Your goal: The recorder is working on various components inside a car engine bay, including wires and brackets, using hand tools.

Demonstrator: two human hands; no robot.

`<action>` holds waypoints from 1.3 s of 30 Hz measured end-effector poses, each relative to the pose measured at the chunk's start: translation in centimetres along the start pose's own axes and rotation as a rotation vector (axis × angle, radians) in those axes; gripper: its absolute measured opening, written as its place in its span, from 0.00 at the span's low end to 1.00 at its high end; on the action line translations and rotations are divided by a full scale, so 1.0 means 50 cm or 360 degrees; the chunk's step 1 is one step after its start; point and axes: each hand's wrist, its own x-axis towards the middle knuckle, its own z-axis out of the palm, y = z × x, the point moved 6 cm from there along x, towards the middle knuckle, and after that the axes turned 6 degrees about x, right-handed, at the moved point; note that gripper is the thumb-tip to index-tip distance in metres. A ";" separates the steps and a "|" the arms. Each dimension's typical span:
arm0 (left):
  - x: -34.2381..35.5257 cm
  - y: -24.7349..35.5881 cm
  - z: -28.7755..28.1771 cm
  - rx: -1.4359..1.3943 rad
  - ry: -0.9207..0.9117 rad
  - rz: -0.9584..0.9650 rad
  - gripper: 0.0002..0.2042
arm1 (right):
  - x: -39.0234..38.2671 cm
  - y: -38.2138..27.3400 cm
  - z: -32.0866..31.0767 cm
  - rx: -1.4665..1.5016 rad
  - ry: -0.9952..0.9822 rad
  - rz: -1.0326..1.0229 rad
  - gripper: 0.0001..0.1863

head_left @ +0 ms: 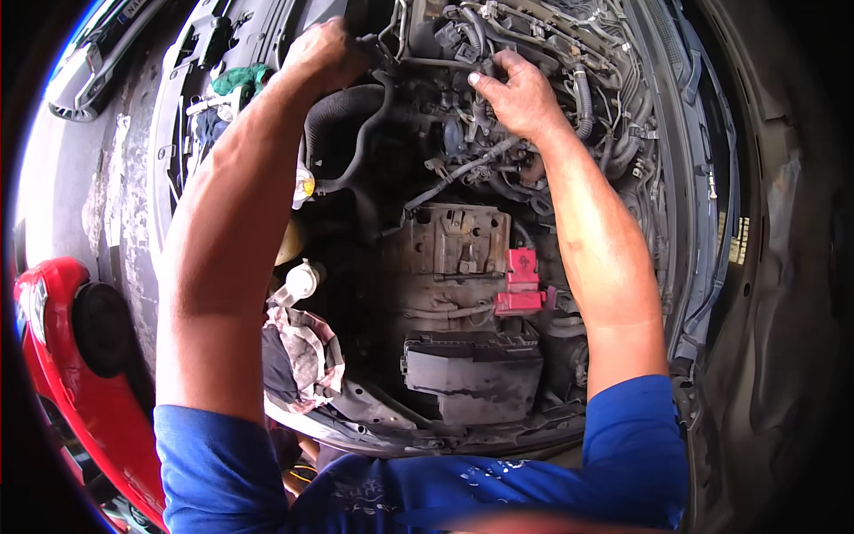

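I lean over an open engine bay. My left hand (325, 55) is closed at the top, around or against a dark part by a black hose (382, 98); what exactly it grips is hidden. My right hand (520, 93) is at the engine's hoses and fittings (463, 133), thumb and curled fingers closed near a narrow grey hose joint; what is between them is too small to make out. A wide corrugated black duct (342, 116) runs below my left hand. A metal battery tray (454, 240) sits lower in the middle, with red plastic terminal covers (520, 276) beside it.
A black fuse box (471, 378) lies near me. Crumpled rags (302, 356), a white reservoir cap (301, 283) and a green cloth (238, 78) are along the left side. A red car (67, 347) and another vehicle (80, 76) stand beyond; the windshield edge (703, 222) is right.
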 end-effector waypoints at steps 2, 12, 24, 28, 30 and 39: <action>-0.025 0.024 -0.012 0.0054 0.0139 -0.0052 0.27 | 0.000 0.003 -0.001 -0.0020 -0.0053 0.0051 0.26; -0.209 0.174 0.082 -0.0449 0.0003 -0.0374 0.43 | -0.001 -0.006 0.002 -0.0108 0.0011 -0.0016 0.22; -0.242 0.206 0.266 -0.1443 -0.0010 -0.0588 0.42 | 0.004 0.008 0.011 0.0077 -0.0111 0.0071 0.22; -0.233 0.191 0.307 -0.1872 -0.0056 -0.0629 0.45 | 0.006 -0.002 0.015 -0.0075 -0.0101 0.0005 0.21; -0.229 0.193 0.323 -0.2168 -0.0152 -0.0678 0.46 | 0.006 -0.007 0.017 -0.0146 -0.0084 -0.0051 0.22; -0.252 0.210 0.317 -0.2721 -0.0257 -0.0602 0.41 | 0.009 -0.002 0.020 -0.0271 0.0029 -0.0179 0.24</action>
